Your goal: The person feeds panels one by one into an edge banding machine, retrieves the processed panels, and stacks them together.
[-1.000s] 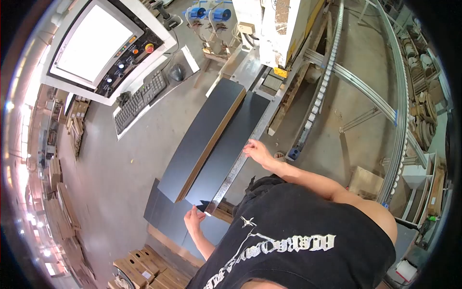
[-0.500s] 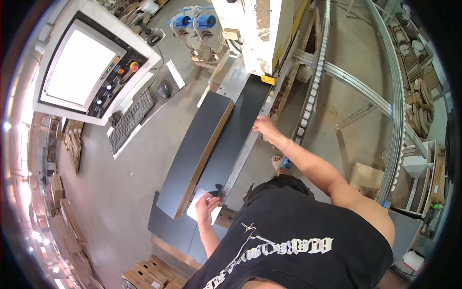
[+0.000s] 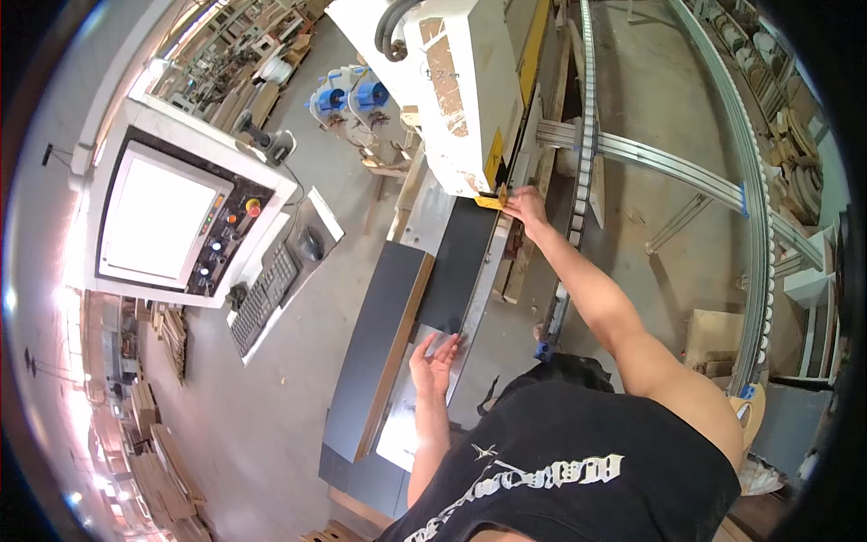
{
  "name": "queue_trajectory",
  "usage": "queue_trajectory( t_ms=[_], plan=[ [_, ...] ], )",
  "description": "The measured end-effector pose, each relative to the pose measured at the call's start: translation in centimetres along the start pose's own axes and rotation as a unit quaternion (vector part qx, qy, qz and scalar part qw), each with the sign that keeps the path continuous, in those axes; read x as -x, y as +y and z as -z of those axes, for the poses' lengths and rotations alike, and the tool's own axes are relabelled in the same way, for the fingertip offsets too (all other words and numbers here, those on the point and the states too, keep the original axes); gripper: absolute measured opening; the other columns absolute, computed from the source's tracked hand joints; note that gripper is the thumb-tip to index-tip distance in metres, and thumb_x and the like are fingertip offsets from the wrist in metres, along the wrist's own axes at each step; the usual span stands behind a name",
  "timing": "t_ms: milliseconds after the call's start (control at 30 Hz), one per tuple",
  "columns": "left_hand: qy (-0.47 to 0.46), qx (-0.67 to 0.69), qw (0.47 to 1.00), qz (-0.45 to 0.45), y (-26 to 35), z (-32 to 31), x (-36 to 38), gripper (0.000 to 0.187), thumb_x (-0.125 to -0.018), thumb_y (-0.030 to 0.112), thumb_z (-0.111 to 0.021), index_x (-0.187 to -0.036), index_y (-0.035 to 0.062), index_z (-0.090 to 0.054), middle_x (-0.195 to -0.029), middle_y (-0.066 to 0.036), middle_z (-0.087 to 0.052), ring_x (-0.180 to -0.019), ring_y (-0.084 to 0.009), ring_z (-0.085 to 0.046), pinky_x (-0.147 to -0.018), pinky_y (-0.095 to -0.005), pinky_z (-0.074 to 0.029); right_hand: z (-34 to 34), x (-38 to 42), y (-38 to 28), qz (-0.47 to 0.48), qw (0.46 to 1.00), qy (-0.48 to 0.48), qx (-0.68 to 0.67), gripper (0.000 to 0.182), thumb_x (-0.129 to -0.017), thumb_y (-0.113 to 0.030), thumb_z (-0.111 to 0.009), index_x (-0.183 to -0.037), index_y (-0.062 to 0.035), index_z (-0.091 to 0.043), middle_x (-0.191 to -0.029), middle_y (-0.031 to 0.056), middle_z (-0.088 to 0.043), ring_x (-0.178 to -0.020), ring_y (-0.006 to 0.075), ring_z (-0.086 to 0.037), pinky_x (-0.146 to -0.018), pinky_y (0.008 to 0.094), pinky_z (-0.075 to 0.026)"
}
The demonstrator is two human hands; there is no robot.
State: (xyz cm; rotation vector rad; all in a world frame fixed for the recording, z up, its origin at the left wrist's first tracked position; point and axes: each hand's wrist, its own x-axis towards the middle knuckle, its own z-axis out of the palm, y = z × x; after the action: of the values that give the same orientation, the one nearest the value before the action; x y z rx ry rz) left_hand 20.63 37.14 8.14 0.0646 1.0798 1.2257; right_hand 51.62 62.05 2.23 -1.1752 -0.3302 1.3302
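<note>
A dark panel [image 3: 456,262] lies on the metal bed of the machine, its far end under the white housing [image 3: 447,99]. At the panel's near end is my left hand [image 3: 435,361], palm up and fingers apart. My right hand [image 3: 526,206] has its fingers bent together at the yellow piece [image 3: 490,201] under the housing, beside the metal rail; what its fingertips hold, if anything, is hidden. Left of the panel rests a stack of dark boards [image 3: 375,343] with a brown edge.
On the left stands a control screen [image 3: 158,217] with buttons, above a keyboard [image 3: 265,303] and a mouse [image 3: 310,242]. A roller conveyor [image 3: 582,172] runs along the right side, joined to a metal frame [image 3: 673,163]. Blue-wheeled equipment [image 3: 370,95] stands behind.
The dark panel has slid forward, farther under the housing. Both hands have moved forward along the bed, my right one reaching the yellow piece. The view has shifted too.
</note>
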Motion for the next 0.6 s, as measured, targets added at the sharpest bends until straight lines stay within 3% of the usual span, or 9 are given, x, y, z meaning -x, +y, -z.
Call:
queue_trajectory(
  t_ms=[167,233,300,333,400,433,467,600],
  plan=[
    [-0.076,0.022,0.997,0.013,-1.2,-4.3,-1.3,0.036,-0.093,0.018,-0.055,-0.121,-0.0043,-0.049,-0.118,-0.036,-0.056,-0.113,-0.0429,-0.058,-0.088,-0.0428,-0.051,1.4,-4.6,-1.1,0.043,0.999,-0.026,0.014,0.016,-0.092,-0.012,-0.048,-0.107,-0.0072,-0.052,-0.102,0.0117,-0.058,-0.088,0.0242,-0.062,-0.079,0.0405,-0.056],
    [-0.092,-0.053,0.994,0.022,-2.1,-5.0,-1.7,0.036,-0.096,0.022,-0.053,-0.122,-0.0025,-0.049,-0.120,-0.028,-0.059,-0.109,-0.0366,-0.061,-0.086,-0.0400,-0.053,0.4,-3.0,-2.8,0.037,0.998,-0.043,0.000,0.015,-0.092,-0.012,-0.050,-0.107,-0.0086,-0.052,-0.099,0.0096,-0.058,-0.086,0.0224,-0.061,-0.076,0.0393,-0.055],
    [-0.086,-0.142,0.986,0.012,-1.4,-6.3,-0.5,0.034,-0.098,0.024,-0.051,-0.121,-0.0007,-0.051,-0.117,-0.022,-0.062,-0.105,-0.0318,-0.065,-0.085,-0.0382,-0.054,1.4,-3.8,-0.2,0.102,0.994,-0.024,0.044,0.026,-0.085,-0.006,-0.058,-0.111,-0.0085,-0.053,-0.105,0.0085,-0.060,-0.091,0.0217,-0.062,-0.076,0.0378,-0.054],
    [-0.120,-0.154,0.981,0.001,-1.1,-5.9,0.3,0.029,-0.099,0.024,-0.052,-0.117,0.0011,-0.054,-0.113,-0.019,-0.065,-0.102,-0.0256,-0.066,-0.083,-0.0350,-0.055,2.0,-3.2,0.9,0.113,0.993,-0.044,0.002,0.029,-0.083,-0.004,-0.058,-0.111,-0.0086,-0.054,-0.108,0.0085,-0.060,-0.092,0.0220,-0.062,-0.075,0.0381,-0.054],
    [-0.107,-0.172,0.979,-0.026,0.0,-4.8,2.7,0.027,-0.099,0.023,-0.052,-0.115,0.0021,-0.055,-0.111,-0.018,-0.066,-0.099,-0.0237,-0.066,-0.081,-0.0344,-0.055,1.4,2.2,1.5,0.112,0.992,-0.045,0.027,0.026,-0.085,-0.005,-0.057,-0.110,-0.0086,-0.055,-0.104,0.0072,-0.061,-0.090,0.0180,-0.062,-0.074,0.0327,-0.053],
    [-0.101,-0.179,0.978,-0.034,0.0,-4.1,3.8,0.026,-0.099,0.023,-0.051,-0.114,0.0026,-0.055,-0.110,-0.018,-0.067,-0.097,-0.0228,-0.067,-0.081,-0.0340,-0.055,2.2,3.9,3.1,0.116,0.990,-0.061,0.058,0.024,-0.094,-0.015,-0.053,-0.116,-0.0053,-0.056,-0.107,0.0102,-0.064,-0.091,0.0206,-0.065,-0.074,0.0330,-0.055],
    [-0.082,-0.176,0.980,-0.052,0.1,-2.8,4.7,0.026,-0.100,0.021,-0.050,-0.115,0.0001,-0.056,-0.109,-0.019,-0.067,-0.097,-0.0235,-0.068,-0.084,-0.0350,-0.055,2.3,7.0,3.8,0.102,0.988,-0.071,0.088,0.020,-0.095,-0.016,-0.052,-0.111,-0.0066,-0.058,-0.100,0.0085,-0.065,-0.085,0.0184,-0.065,-0.071,0.0315,-0.055],
    [0.016,-0.144,0.983,-0.112,0.7,5.1,8.7,0.022,-0.099,0.025,-0.054,-0.106,0.0050,-0.059,-0.099,-0.012,-0.069,-0.087,-0.0207,-0.068,-0.076,-0.0323,-0.055,2.5,15.9,8.6,0.014,0.973,-0.202,0.112,0.011,-0.093,-0.016,-0.057,-0.100,-0.0074,-0.059,-0.085,0.0053,-0.066,-0.074,0.0150,-0.063,-0.064,0.0288,-0.052]
  ],
)
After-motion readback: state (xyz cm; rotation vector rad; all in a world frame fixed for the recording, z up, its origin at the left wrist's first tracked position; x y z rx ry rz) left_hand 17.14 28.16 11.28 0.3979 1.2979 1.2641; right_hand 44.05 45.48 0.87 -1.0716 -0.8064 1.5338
